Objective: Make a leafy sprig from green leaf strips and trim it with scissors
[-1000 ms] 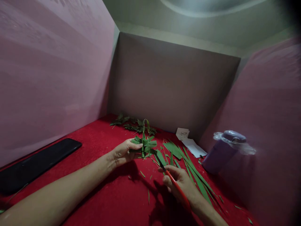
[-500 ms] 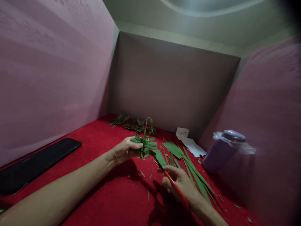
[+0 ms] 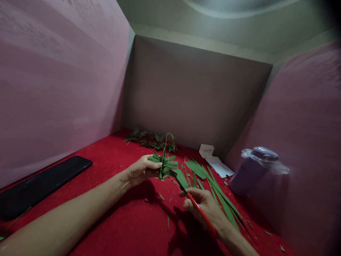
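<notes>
My left hand is closed on a small woven figure of green leaf strips, held just above the red cloth. One thin strip curls up from the figure's top. My right hand is closed on red-handled scissors, whose dark blades point up-left toward a broad strip hanging from the figure. The blade tips sit close to that strip. Long loose green strips lie on the cloth under and beyond my right hand.
A flat black object lies at the left. A purple lidded bottle lies at the right, with white paper slips behind it. More leaf pieces are heaped by the back wall. Pink and grey walls enclose the space.
The right hand with the scissors has shifted slightly, its blades now nearer the hanging strip. The curled strip on the figure has swung a little to the right. The left hand has barely moved.
</notes>
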